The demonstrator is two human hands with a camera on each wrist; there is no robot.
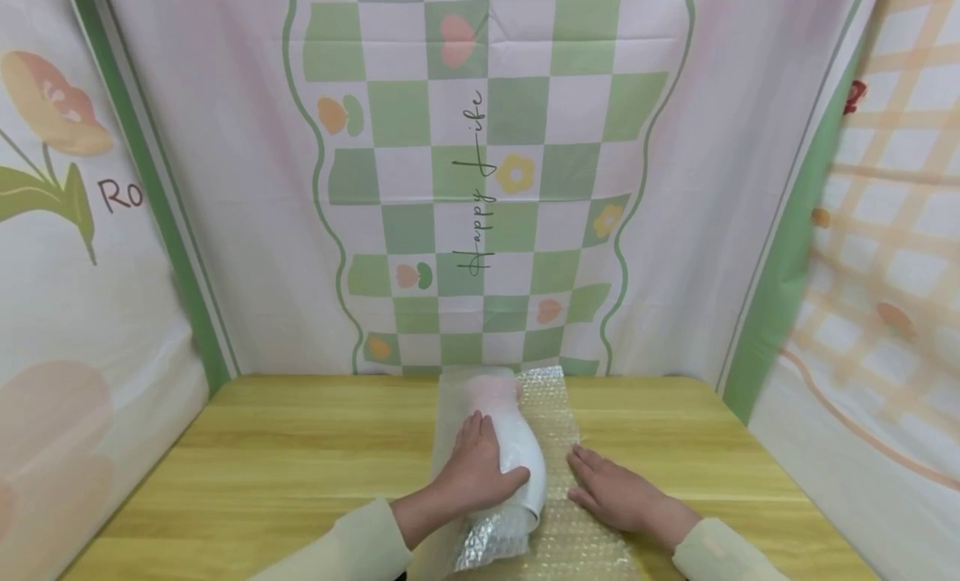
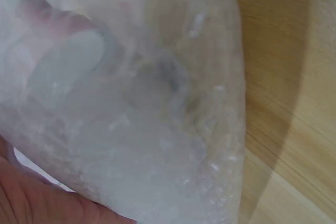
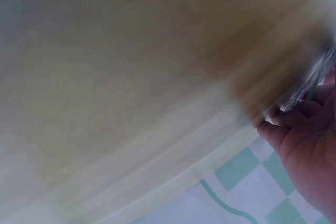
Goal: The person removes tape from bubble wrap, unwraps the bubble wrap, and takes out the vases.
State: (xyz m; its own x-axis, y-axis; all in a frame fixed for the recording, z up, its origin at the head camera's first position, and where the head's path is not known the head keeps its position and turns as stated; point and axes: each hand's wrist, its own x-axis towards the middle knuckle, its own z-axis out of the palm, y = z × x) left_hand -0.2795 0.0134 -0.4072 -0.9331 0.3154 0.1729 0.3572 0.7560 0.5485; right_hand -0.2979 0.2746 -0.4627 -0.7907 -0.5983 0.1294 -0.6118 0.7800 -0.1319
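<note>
A white vase-shaped object (image 1: 523,448) with a pinkish far end lies lengthwise on a sheet of bubble wrap (image 1: 566,531). Across its top rests my left hand (image 1: 480,473), fingers pointing away from me and thumb stretched to the right. A flap of the wrap is folded up around the object's near end. Cloudy plastic (image 2: 157,145) fills most of the left wrist view, with part of the left hand at the lower left corner. Beside the sheet's right edge, my right hand (image 1: 626,491) lies low with extended fingers, its fingertips right at the plastic.
The sheet lies on a wood-grain table (image 1: 315,464) and reaches its back edge. Behind it hangs a white curtain (image 1: 262,231) with a green checked pattern. Printed cloth (image 1: 885,272) closes off the right side, and flowered cloth (image 1: 75,314) the left.
</note>
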